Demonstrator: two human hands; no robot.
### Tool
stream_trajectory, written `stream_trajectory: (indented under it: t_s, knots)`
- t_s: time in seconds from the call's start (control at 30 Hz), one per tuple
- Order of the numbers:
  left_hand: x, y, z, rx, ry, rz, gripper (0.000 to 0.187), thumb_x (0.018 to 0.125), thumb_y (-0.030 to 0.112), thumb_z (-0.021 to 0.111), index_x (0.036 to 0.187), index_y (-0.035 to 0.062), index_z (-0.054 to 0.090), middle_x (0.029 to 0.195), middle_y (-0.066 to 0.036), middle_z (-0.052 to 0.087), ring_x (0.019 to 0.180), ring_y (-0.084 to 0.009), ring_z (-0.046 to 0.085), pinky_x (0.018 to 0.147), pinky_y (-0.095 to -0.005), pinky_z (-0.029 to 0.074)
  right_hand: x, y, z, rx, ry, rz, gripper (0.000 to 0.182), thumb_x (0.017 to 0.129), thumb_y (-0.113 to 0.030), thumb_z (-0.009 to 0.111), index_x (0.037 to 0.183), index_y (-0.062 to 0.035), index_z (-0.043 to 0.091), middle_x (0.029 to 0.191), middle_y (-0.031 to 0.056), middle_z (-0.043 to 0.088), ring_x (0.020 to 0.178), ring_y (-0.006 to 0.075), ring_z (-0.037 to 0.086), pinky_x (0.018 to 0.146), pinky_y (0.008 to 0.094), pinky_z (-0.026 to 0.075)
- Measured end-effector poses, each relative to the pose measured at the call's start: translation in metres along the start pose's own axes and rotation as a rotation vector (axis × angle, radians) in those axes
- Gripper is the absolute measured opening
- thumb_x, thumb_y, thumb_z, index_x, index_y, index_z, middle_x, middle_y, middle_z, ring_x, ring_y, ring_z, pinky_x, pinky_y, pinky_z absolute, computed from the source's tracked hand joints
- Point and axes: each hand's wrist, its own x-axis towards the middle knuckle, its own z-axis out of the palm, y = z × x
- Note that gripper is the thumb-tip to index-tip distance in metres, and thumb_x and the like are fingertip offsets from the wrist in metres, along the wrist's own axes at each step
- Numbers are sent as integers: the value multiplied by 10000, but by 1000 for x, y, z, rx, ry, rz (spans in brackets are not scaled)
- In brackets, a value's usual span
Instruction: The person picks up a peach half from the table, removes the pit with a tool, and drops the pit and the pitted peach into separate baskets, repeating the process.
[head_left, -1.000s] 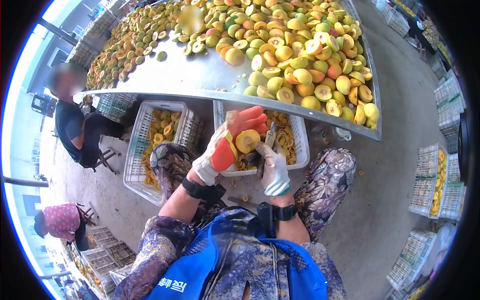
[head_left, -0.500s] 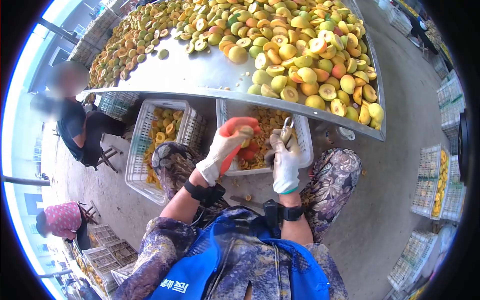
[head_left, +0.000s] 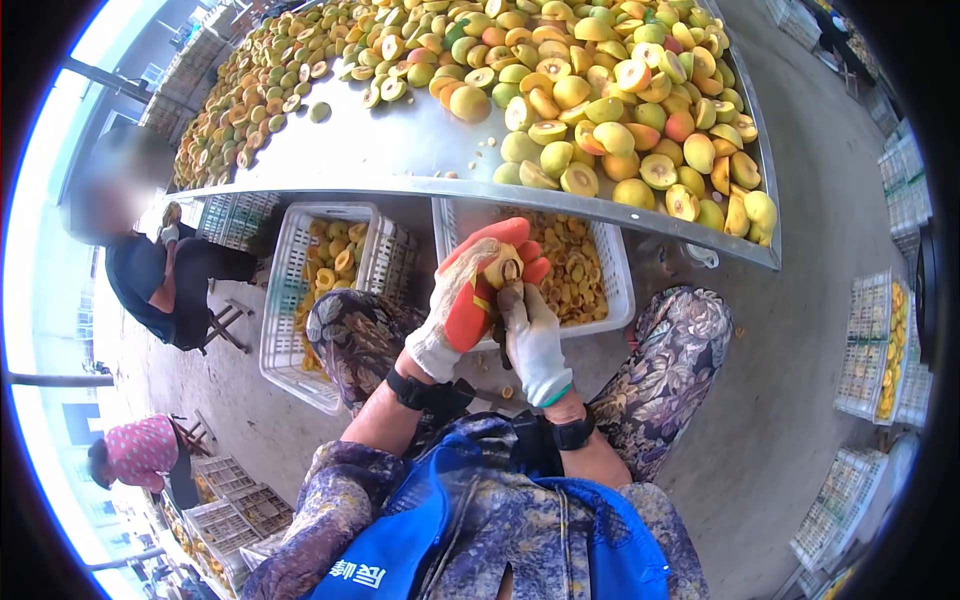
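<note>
My left hand [head_left: 462,305], in a white glove with an orange palm, is closed around a yellow peach half [head_left: 499,267], its cut face and brown pit cavity turned up. My right hand [head_left: 536,345], in a white glove with stained fingertips, presses against the near edge of that half. Its fingers are closed on the small metal loop tool; the loop is hidden at the fruit. Beneath both hands stands a white crate [head_left: 622,285] of small yellow fruit pieces. In front, halved peaches [head_left: 600,100] are heaped on a metal table [head_left: 400,150].
The table's raised metal edge [head_left: 600,213] runs just beyond my hands. Left of my knee is another white crate [head_left: 275,330] with peach halves. A seated person [head_left: 140,260] works at the left; another in pink [head_left: 135,450] sits behind. Stacked crates [head_left: 860,345] line the right.
My right hand has moved left and brought the loop tool to the fruit. My left hand has turned its palm up, showing the peach half's cut face.
</note>
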Motion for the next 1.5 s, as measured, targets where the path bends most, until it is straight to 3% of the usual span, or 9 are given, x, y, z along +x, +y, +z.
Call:
stream_trajectory:
  t_s: [0.1, 0.4, 0.7, 0.9, 0.97, 1.03, 1.07, 1.13, 1.5]
  knots:
    - [-1, -6, 0, 4, 51, -3, 448, 1065, 311, 611, 1368, -17, 591, 1267, -170, 672, 1180, -298, 672, 1043, -459, 574, 0, 10, 8, -24, 82, -102, 331, 1087, -311, 573, 1141, 10, 636, 860, 174, 676, 769, 229, 615, 725, 385, 522]
    - [1, -10, 9, -3, 221, -63, 355, 1060, 332, 627, 1166, -3, 679, 1083, -126, 721, 1018, -254, 723, 888, -399, 630, -1, 22, 11, -239, 47, -64, 362, 1079, -301, 541, 1273, 4, 550, 911, 311, 688, 868, 519, 673, 707, 504, 531]
    - [-2, -13, 13, 86, 231, -11, 350, 1050, 344, 639, 1090, 1, 691, 1053, -123, 714, 971, -239, 721, 872, -383, 622, -4, 14, 6, -216, -39, 26, 447, 1082, -270, 478, 1427, 14, 477, 1056, 344, 681, 992, 521, 667, 799, 510, 544]
    - [0, -10, 9, 330, 41, 76, 431, 1067, 414, 557, 1084, 4, 690, 1045, -147, 694, 812, -232, 661, 719, -366, 549, -9, 18, 6, -198, -11, -61, 474, 1102, -464, 436, 1239, -35, 582, 982, 334, 685, 929, 552, 635, 735, 605, 511]
    - [-1, -4, 15, 419, -85, 157, 460, 1060, 444, 558, 1078, 5, 693, 1073, -154, 701, 857, -235, 681, 730, -376, 566, -11, 25, 1, -295, -59, -260, 405, 1124, -377, 424, 1279, -44, 595, 1049, 310, 669, 965, 524, 627, 763, 573, 511]
    - [-3, -5, 36, 291, 72, 128, 466, 1038, 457, 613, 1027, -2, 696, 1030, -166, 715, 772, -215, 686, 678, -361, 573, -11, 40, 1, -203, -49, -338, 375, 1110, -365, 507, 1224, -36, 646, 1035, 267, 675, 922, 458, 641, 773, 498, 515]
    - [-1, -1, 36, 271, 0, 101, 477, 1032, 465, 620, 1024, -5, 699, 994, -168, 717, 761, -222, 686, 675, -363, 573, -14, 21, 1, 75, -53, -175, 409, 1104, -394, 533, 1214, -18, 652, 972, 177, 678, 863, 308, 633, 792, 428, 520]
    - [2, 3, 43, 273, -17, 43, 494, 1021, 481, 631, 1015, -8, 704, 937, -165, 720, 744, -231, 686, 665, -363, 569, -21, -1, -3, 320, -67, 104, 445, 1104, -421, 533, 1208, -4, 653, 972, 94, 657, 882, 178, 577, 798, 362, 510]
    - [-3, -2, 45, 381, 70, 52, 497, 983, 493, 699, 947, -3, 696, 860, -123, 719, 730, -230, 711, 628, -356, 599, -22, 33, 7, 240, 29, -71, 332, 1110, -287, 546, 1190, 18, 650, 991, 47, 650, 888, 132, 571, 816, 318, 498]
